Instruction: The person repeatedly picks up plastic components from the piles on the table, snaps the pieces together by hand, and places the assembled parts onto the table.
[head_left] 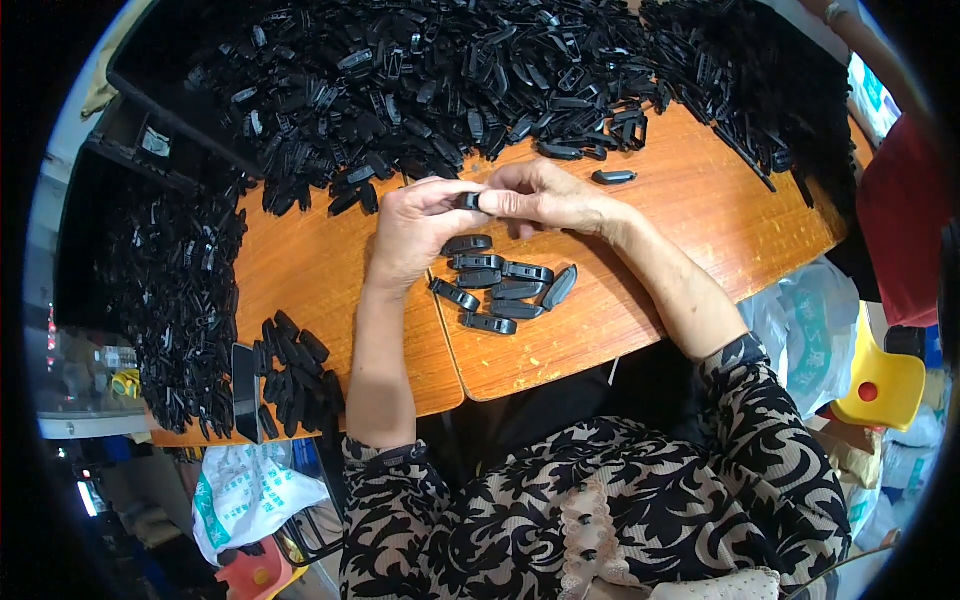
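Over the middle of the table, my left hand (408,222) and my right hand (548,196) meet on one small black plastic piece (468,201). Fingers and thumbs of both hands close around it, so only a short part of it shows between them. Just below my hands lies a small group of black oblong plastic housings (516,290), some with slots along the side. A single black housing (614,177) rests apart, to the right of my right hand.
A large heap of black plastic parts (400,90) covers the far table, with more parts (185,300) along the left. A smaller pile (295,370) lies near left beside a phone-like slab (245,392). Right stand a yellow stool (885,375) and a person in red (905,220).
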